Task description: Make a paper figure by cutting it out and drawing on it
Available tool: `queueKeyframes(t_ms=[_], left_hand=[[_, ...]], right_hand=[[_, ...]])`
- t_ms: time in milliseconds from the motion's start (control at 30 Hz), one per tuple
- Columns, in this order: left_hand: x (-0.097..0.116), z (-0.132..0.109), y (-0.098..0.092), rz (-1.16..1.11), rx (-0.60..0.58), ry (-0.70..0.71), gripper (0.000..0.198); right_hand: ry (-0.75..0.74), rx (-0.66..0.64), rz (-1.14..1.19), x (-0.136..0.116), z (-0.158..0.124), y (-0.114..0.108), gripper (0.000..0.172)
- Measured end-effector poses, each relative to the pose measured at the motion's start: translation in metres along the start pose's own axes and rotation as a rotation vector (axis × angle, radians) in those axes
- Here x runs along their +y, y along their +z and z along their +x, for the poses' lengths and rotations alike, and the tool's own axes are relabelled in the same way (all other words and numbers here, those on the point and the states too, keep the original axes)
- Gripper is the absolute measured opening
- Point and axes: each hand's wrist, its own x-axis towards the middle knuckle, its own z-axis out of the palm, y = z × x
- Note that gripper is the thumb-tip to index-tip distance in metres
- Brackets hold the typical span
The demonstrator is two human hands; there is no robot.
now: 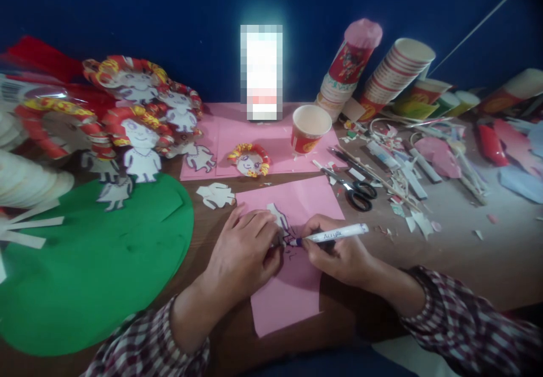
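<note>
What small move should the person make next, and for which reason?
Probably the right hand should draw a little more with the marker: its tip appears to meet the white paper cutout, which shows some dark lines, while the left hand covers part of it.

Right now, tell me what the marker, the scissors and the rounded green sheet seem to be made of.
Marker: probably smooth plastic, judging by its straight white barrel with printed lettering.
Scissors: blades likely metal, being thin, pale and straight; the black looped handles look like moulded plastic.
Rounded green sheet: perhaps card or felt, flat, matte and evenly coloured; the look leaves it open.
</note>
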Motion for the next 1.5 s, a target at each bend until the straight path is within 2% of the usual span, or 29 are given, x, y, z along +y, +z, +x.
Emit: queueKeyframes(t_ms=[300, 633, 733, 1000, 1233, 1500], left_hand=[[0.001, 0.001, -0.002, 0.000, -0.008, 0.005, 0.015], [-0.006, 0.000, 0.002, 0.025, 0.041, 0.048, 0.023], [-0.008, 0.000, 0.003, -0.007, 0.044, 0.055, 0.024], [-0.012, 0.000, 0.004, -0.053, 0.047, 0.061, 0.026], [-0.011, 0.001, 0.004, -0.041, 0.051, 0.059, 0.025], [-0.012, 0.000, 0.005, -0.061, 0.047, 0.063, 0.023]], right_hand=[[-0.003, -0.040, -0.009, 0.003, -0.002, 0.001, 0.004], [-0.016, 0.069, 0.048, 0.002, -0.001, 0.002, 0.003], [-0.048, 0.048, 0.030, 0.004, -0.001, 0.002, 0.010], [-0.050, -0.030, -0.028, 0.004, -0.002, 0.003, 0.010], [-0.068, 0.015, -0.073, 0.005, -0.002, 0.004, 0.006], [-0.090, -0.010, -0.093, 0.003, 0.001, 0.003, 0.003]])
